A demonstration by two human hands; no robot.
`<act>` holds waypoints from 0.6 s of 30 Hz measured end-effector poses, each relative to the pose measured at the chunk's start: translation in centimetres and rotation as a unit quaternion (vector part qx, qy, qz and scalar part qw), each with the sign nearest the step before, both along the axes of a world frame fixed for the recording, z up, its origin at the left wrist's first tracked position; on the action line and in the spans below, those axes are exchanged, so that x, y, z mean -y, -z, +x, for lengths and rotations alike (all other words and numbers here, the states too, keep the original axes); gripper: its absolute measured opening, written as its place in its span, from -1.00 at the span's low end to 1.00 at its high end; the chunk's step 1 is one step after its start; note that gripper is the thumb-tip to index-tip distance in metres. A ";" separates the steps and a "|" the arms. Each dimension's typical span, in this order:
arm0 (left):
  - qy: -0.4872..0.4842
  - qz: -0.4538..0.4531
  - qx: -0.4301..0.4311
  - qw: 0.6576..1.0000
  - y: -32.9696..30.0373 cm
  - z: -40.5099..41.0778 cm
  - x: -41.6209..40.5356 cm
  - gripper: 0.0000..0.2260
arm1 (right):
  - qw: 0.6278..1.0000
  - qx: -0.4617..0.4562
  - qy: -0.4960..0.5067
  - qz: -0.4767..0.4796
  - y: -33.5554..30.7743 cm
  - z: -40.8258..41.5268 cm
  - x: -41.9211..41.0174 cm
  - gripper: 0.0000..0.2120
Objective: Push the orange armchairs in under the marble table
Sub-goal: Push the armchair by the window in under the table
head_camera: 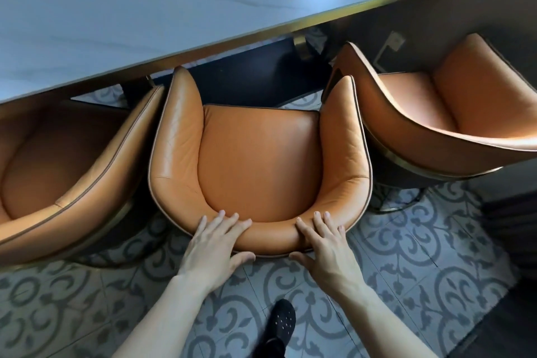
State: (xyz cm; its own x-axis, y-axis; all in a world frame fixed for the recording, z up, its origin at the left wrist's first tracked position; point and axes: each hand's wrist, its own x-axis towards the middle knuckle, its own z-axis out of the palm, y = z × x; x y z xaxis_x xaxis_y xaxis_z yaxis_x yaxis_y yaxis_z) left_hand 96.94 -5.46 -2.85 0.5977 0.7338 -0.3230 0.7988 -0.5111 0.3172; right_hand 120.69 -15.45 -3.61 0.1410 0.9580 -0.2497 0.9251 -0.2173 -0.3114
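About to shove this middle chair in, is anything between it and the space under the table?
Nothing visible blocks it. Both hands, left and right, are on the middle chair back. Ahead lies bare floor, then the dark table base under the table. The neighbouring chairs sit tight on both sides.

Orange armchairs [258, 160], grey-veined marble table [145, 14], grey-patterned floor tiles [406, 256].

Under your hands, the middle armchair [258, 160] is smooth orange leather, softly glossy, creased on the arms. The worktop [145, 9] shows polished pale veined marble with a brushed brass edge. The floor [406, 256] is matt patterned tile.
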 end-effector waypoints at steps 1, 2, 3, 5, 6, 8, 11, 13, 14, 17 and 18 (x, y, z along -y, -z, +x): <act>0.001 0.009 0.006 1.000 0.2 0.1 0.0 -0.38 | 1.000 -0.002 0.002 0.005 0.1 0.1 0.0 -0.32; 0.001 0.018 0.008 1.000 0.4 0.0 0.1 -0.38 | 1.000 -0.002 0.002 0.011 0.2 0.0 0.0 -0.33; 0.002 0.024 0.005 1.000 0.5 0.0 0.1 -0.38 | 1.000 -0.004 0.003 0.015 0.4 0.0 0.0 -0.33; 0.010 0.040 -0.002 0.999 1.0 -0.1 0.1 -0.36 | 1.000 -0.013 0.009 0.015 0.7 0.0 0.0 -0.34; 0.014 0.047 -0.003 0.999 1.2 -0.1 0.2 -0.35 | 1.000 -0.015 0.014 0.016 0.8 0.0 0.1 -0.35; 0.022 0.051 -0.006 0.998 1.6 -0.2 0.1 -0.36 | 1.000 -0.016 0.016 0.013 1.0 0.0 0.1 -0.35; 0.022 0.055 -0.004 0.998 2.2 0.1 -0.2 -0.40 | 1.000 -0.015 0.016 0.010 1.3 0.4 -0.2 -0.35; 0.021 0.056 -0.006 0.998 2.3 0.3 -0.5 -0.40 | 1.000 -0.016 0.020 0.010 1.4 0.7 -0.6 -0.35; 0.019 0.054 -0.004 0.998 2.3 0.5 -0.8 -0.39 | 1.000 -0.017 0.021 0.010 1.3 0.9 -0.9 -0.34; 0.015 0.049 -0.001 0.999 2.1 1.2 -2.4 -0.37 | 1.000 -0.014 0.016 0.007 1.4 1.7 -2.7 -0.33; 0.012 0.049 0.001 0.999 2.1 1.8 -3.1 -0.36 | 1.000 -0.017 0.017 0.005 1.5 2.3 -3.5 -0.33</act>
State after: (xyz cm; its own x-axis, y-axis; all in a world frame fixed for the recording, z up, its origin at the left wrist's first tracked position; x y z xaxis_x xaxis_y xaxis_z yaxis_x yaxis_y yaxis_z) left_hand 98.70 -2.32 -4.93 0.6161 0.7469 -0.2501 0.7855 -0.5588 0.2660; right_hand 123.01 -11.95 -5.11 0.1651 0.9553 -0.2450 0.9057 -0.2452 -0.3458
